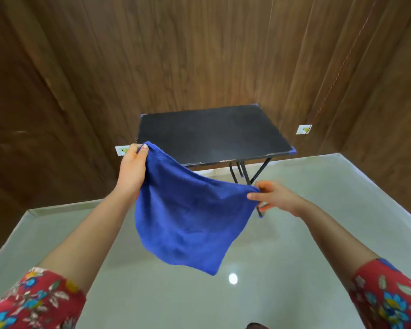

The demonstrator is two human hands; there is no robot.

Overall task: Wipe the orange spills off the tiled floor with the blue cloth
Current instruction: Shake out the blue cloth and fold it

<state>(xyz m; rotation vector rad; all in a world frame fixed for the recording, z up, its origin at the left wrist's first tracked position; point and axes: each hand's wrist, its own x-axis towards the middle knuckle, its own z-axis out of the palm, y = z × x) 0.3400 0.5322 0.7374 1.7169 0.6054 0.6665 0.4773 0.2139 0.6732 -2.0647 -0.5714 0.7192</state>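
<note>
Mid-frame, soft blue square cloth [185, 219] pinched by left hand [131, 172] and right hand [274, 198], spread open, probably for wiping.

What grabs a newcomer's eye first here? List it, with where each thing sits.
The blue cloth dominates the centre, held spread in the air by its upper corners between the left hand and right hand. Behind it a small black folding table stands against the wood-panelled wall. No orange spill shows clearly on the pale floor.
</note>
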